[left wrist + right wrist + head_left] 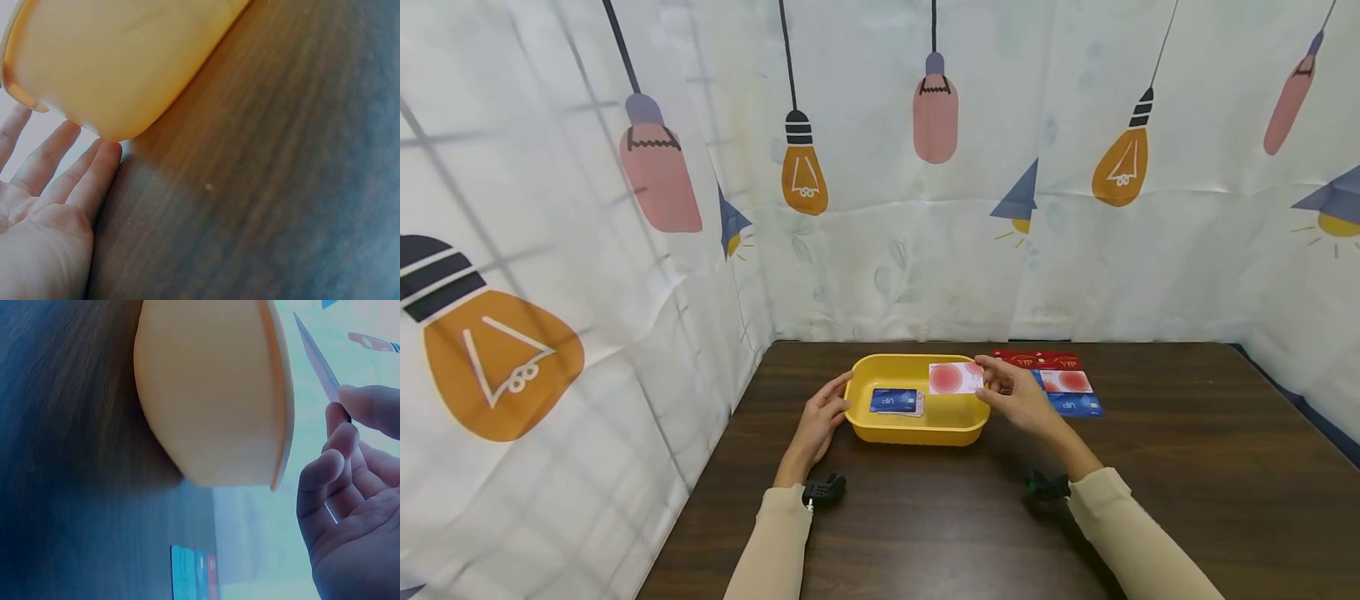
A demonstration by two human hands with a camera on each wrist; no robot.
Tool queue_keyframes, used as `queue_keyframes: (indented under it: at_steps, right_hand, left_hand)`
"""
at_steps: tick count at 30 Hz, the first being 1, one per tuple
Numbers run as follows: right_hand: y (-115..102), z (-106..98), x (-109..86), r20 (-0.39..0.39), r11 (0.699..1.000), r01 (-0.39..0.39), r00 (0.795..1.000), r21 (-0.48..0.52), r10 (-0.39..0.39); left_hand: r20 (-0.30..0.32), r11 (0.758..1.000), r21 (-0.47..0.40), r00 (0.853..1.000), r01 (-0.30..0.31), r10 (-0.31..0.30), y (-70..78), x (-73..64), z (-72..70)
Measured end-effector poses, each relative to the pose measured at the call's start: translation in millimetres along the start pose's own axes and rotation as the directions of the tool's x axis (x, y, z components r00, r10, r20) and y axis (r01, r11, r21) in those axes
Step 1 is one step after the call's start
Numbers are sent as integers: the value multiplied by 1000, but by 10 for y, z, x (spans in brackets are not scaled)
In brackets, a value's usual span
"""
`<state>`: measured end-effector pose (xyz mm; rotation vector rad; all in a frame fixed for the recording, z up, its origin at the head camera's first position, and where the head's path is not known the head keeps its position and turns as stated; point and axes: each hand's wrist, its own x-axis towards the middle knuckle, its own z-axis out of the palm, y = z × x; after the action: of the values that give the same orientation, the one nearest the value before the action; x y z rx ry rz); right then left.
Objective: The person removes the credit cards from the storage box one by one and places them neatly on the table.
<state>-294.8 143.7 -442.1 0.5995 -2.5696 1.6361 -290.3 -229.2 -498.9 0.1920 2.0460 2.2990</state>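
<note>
A yellow plastic basin (917, 436) stands on the table. Inside it, a blue card (892, 399) overlaps a pale pink one (919, 408). My right hand (1017, 398) pinches a white card with pink circles (951, 378) by its right end, thumb against fingers. That card is held over the basin's right part; in the right wrist view the card (317, 359) appears nearly edge-on above the rim. My left hand (822, 421) is at the basin's left end, and the left wrist view shows its fingers (97, 172) extended against the outer wall.
To the right of the basin, behind my right hand, several cards lie together: red VIP cards (1067, 361) at the back, a pink-circled card (1067, 382) and a blue card (1077, 406) in front. The dark wooden table (925, 517) ends at a printed curtain (880, 275).
</note>
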Motion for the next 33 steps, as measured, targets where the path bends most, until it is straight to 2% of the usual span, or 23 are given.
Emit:
queue_keyframes:
  at_steps: [10, 25, 33]
  right_hand:
    - [103, -147, -98, 9, 1000, -24, 1000, -2, 24]
    - [245, -316, -252, 32, 999, -10, 999, 31, 9]
    - [326, -382, -333, 45, 999, -42, 998, 26, 41]
  left_hand:
    - [-1, 1000, -2, 1000, -7, 7, 13, -11, 3]
    - [-10, 1000, 0, 1000, 3, -3, 8, -15, 10]
    - [-8, 1000, 10, 1000, 1, -1, 9, -15, 6]
